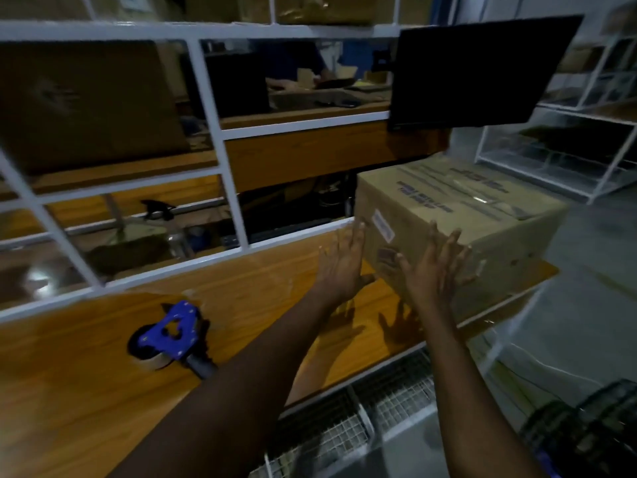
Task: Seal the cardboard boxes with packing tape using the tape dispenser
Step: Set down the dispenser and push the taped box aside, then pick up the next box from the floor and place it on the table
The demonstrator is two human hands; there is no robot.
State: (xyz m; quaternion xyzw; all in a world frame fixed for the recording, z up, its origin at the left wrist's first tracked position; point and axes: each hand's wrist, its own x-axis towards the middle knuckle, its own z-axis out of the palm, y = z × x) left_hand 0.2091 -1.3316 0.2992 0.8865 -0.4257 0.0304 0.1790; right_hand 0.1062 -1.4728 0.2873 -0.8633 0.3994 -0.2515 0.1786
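Observation:
A closed cardboard box [462, 205] with printed text and a strip of tape on top stands at the right end of the wooden table [79, 381]. My left hand [341, 263] lies flat against the box's near side with fingers straight. My right hand [437, 267] is spread on the same side, further right. The blue tape dispenser [174, 334] lies on the table to the left of my left forearm, untouched.
A white metal frame [220, 139] runs along the back of the table, with a dark monitor [479, 70] above the box. White wire shelves [565, 157] stand at right. A mesh tray [372, 412] hangs below the table's front edge.

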